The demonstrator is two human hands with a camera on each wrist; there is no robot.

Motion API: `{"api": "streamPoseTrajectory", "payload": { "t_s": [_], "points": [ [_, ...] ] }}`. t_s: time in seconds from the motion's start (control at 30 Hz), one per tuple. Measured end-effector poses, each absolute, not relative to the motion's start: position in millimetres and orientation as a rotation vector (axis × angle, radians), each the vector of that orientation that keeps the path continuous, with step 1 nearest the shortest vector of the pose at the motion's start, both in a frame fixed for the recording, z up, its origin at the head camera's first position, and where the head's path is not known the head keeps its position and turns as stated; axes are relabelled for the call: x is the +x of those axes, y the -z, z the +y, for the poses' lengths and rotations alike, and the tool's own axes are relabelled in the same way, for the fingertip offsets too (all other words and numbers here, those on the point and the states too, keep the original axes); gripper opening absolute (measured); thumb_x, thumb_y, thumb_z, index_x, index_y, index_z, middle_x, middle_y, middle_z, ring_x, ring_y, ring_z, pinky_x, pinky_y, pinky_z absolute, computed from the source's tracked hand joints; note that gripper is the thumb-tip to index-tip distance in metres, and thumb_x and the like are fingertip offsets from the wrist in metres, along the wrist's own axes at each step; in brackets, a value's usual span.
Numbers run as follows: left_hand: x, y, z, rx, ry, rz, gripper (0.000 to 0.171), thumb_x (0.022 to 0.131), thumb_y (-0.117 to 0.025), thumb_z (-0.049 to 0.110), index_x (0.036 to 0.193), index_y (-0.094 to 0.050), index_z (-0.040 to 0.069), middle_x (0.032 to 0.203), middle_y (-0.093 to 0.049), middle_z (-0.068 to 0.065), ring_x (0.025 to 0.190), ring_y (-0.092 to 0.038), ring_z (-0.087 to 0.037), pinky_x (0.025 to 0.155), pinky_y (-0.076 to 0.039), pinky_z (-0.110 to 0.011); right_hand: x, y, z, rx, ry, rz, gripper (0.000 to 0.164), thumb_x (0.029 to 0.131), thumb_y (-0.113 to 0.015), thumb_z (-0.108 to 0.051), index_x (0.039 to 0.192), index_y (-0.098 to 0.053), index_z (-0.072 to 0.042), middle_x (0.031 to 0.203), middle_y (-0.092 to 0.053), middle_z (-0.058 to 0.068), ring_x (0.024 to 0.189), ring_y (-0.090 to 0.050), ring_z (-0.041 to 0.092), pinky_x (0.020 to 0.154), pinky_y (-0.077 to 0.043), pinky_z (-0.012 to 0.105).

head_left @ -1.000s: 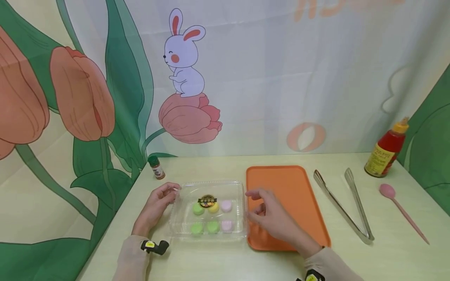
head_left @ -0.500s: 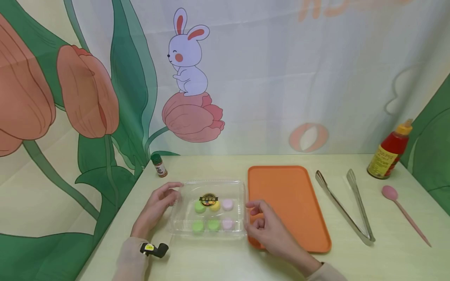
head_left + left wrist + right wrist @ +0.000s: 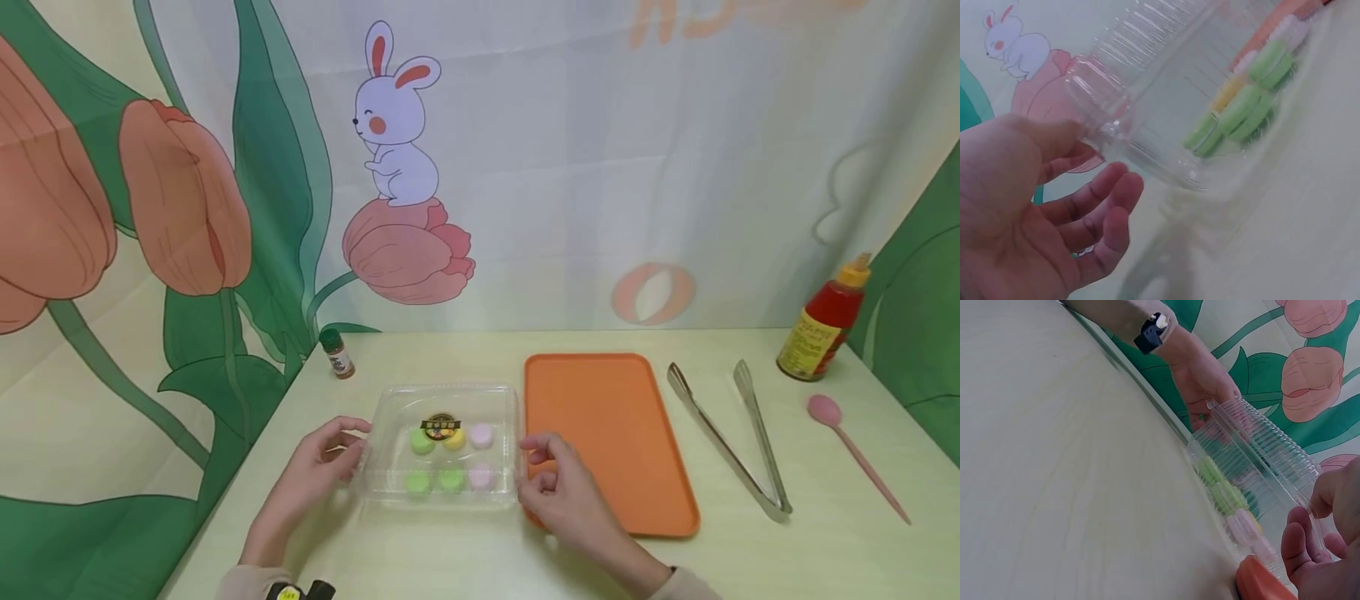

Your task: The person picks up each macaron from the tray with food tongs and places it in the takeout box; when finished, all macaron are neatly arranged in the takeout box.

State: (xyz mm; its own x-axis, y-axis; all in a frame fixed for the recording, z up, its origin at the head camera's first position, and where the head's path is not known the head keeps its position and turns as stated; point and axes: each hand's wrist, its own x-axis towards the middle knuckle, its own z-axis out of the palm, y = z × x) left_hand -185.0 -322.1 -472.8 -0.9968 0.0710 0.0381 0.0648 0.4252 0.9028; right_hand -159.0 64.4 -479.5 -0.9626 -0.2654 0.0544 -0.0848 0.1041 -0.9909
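A clear plastic clamshell box with a dark label on its lid stands on the table, its lid down. Inside are several macarons in green, yellow and pale pink, such as a green macaron. My left hand pinches the rim at the box's left side between thumb and index finger, the other fingers loosely bent below. At the right side, my right hand pinches the rim with thumb and fingertips, partly over the orange tray.
The orange tray lies right beside the box. Farther right are metal tongs, spread apart, a pink spoon and a red sauce bottle. A small green-capped spice jar stands back left. A printed cloth hangs behind the table.
My left hand has slid toward the front along the box's left side, away from the back corner. My right hand has shifted slightly frontward along the right rim. The lid remains down.
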Motion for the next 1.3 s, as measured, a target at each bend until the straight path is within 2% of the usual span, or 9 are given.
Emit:
{"api": "streamPoseTrajectory", "payload": {
  "t_s": [0.2,0.37,0.5,0.63,0.77,0.93,1.1,1.2,1.3],
  "points": [
    [-159,471,-327,0.141,-1.712,2.481,0.046,0.112,-0.066,0.011,0.157,-0.054,0.006,0.117,-0.069,-0.022,0.090,-0.067,-0.023,0.076,-0.060,-0.031,-157,483,63,-0.343,1.994,2.237,0.042,0.099,-0.076,0.000,0.138,-0.062,-0.007,0.135,-0.051,0.017,0.071,-0.063,0.011,0.055,-0.048,0.019],
    [-148,481,-328,0.204,-1.834,2.342,0.063,0.109,-0.071,0.010,0.166,-0.043,0.004,0.112,-0.066,-0.015,0.091,-0.065,-0.018,0.078,-0.062,-0.029,-156,487,64,-0.338,2.014,2.198,0.040,0.102,-0.076,-0.003,0.139,-0.063,-0.007,0.136,-0.053,0.018,0.076,-0.070,0.017,0.060,-0.054,0.020],
    [-147,491,-330,0.307,-1.931,2.286,0.057,0.110,-0.069,0.008,0.160,-0.042,-0.001,0.100,-0.066,-0.007,0.082,-0.063,-0.016,0.076,-0.060,-0.028,-156,490,64,-0.340,2.024,2.144,0.042,0.102,-0.078,-0.005,0.141,-0.061,-0.006,0.137,-0.055,0.018,0.082,-0.073,0.022,0.064,-0.057,0.022],
    [-146,495,-331,0.375,-1.975,2.261,0.051,0.112,-0.065,0.007,0.156,-0.043,-0.004,0.098,-0.066,-0.002,0.079,-0.063,-0.016,0.075,-0.059,-0.028,-155,492,63,-0.347,2.020,2.115,0.047,0.100,-0.079,-0.004,0.143,-0.058,-0.005,0.136,-0.055,0.019,0.082,-0.073,0.022,0.066,-0.059,0.023],
    [-146,494,-332,0.364,-1.984,2.253,0.055,0.110,-0.069,0.005,0.157,-0.043,-0.004,0.097,-0.066,-0.002,0.081,-0.064,-0.014,0.074,-0.060,-0.027,-155,491,61,-0.325,2.039,2.069,0.051,0.100,-0.079,-0.002,0.146,-0.056,-0.005,0.137,-0.053,0.020,0.082,-0.072,0.022,0.068,-0.060,0.025],
    [-146,493,-332,0.308,-2.024,2.212,0.058,0.107,-0.073,0.003,0.157,-0.045,-0.004,0.093,-0.063,-0.001,0.080,-0.065,-0.011,0.074,-0.059,-0.025,-154,488,57,-0.228,2.087,2.024,0.047,0.103,-0.074,0.000,0.147,-0.057,-0.005,0.134,-0.056,0.019,0.084,-0.073,0.026,0.068,-0.061,0.026],
    [-147,494,-329,0.227,-2.069,2.162,0.059,0.106,-0.074,0.002,0.157,-0.045,-0.005,0.089,-0.061,0.000,0.077,-0.063,-0.012,0.072,-0.057,-0.025,-150,484,53,-0.153,2.121,2.032,0.044,0.103,-0.071,0.003,0.146,-0.060,-0.003,0.111,-0.067,0.015,0.080,-0.073,0.025,0.065,-0.058,0.024],
    [-148,494,-328,0.186,-2.075,2.163,0.061,0.104,-0.075,0.002,0.157,-0.045,-0.006,0.088,-0.060,-0.001,0.076,-0.061,-0.012,0.071,-0.056,-0.024,-149,482,51,-0.135,2.133,2.038,0.045,0.102,-0.070,0.005,0.145,-0.060,-0.002,0.091,-0.066,0.010,0.077,-0.072,0.024,0.063,-0.056,0.023],
    [-148,494,-327,0.155,-2.078,2.164,0.063,0.104,-0.075,0.001,0.158,-0.044,-0.006,0.086,-0.059,-0.001,0.076,-0.060,-0.012,0.070,-0.055,-0.024,-148,482,50,-0.130,2.139,2.043,0.045,0.101,-0.070,0.007,0.145,-0.060,-0.001,0.082,-0.064,0.007,0.075,-0.072,0.024,0.062,-0.054,0.023]
  ]
}}
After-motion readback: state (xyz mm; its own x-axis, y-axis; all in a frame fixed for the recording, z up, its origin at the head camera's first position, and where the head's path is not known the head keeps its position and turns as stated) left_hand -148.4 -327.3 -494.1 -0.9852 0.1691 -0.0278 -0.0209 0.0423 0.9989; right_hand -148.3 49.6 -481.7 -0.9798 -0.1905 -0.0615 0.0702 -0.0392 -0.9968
